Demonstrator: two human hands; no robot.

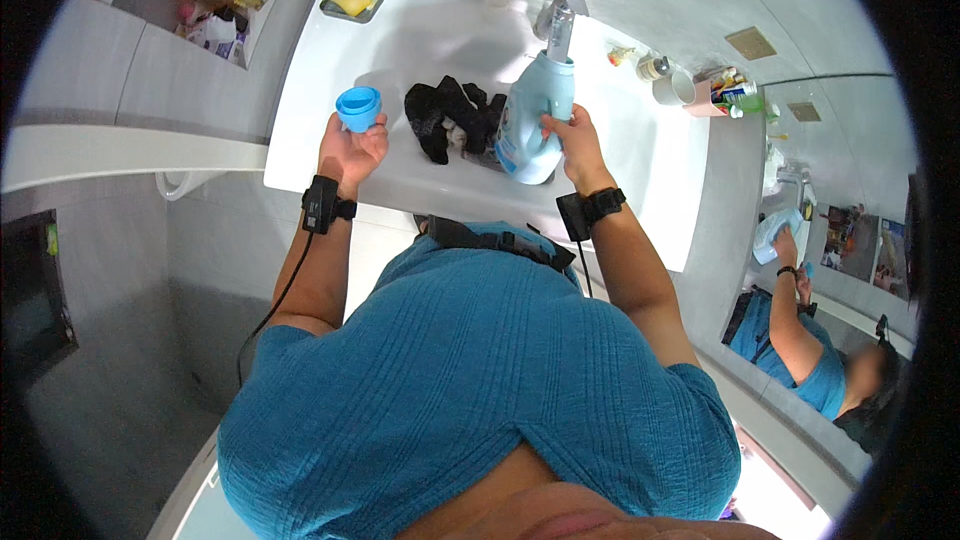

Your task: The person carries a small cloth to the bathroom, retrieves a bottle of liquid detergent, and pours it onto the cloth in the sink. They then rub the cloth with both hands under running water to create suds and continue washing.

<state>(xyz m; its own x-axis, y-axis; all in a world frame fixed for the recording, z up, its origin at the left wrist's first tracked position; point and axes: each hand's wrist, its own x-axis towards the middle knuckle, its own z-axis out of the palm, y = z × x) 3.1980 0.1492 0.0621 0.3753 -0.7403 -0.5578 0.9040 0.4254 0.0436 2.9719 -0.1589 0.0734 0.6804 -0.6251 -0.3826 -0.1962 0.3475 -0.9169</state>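
My left hand (358, 146) holds a blue plastic cap (358, 109), its mouth facing up, over the left part of the white washbasin (300, 165). In my right hand (574, 135) is a light blue detergent bottle (532, 124), gripped by its handle. The bottle's uncapped neck points towards the metal faucet (561, 22); whether they touch I cannot tell. Between my hands, black wet-looking cloth items (457, 116), perhaps socks, lie in the basin. The bottle hides part of them on the right.
A dark soap dish (328, 9) with yellow soap (351, 0) sits at the basin's back left corner. Along the right rim stand a small bottle (652, 67), a white cup (675, 88) and a pink holder (700, 101). A mirror (832, 135) is at the right; a cluttered wall niche (259, 30) is upper left.
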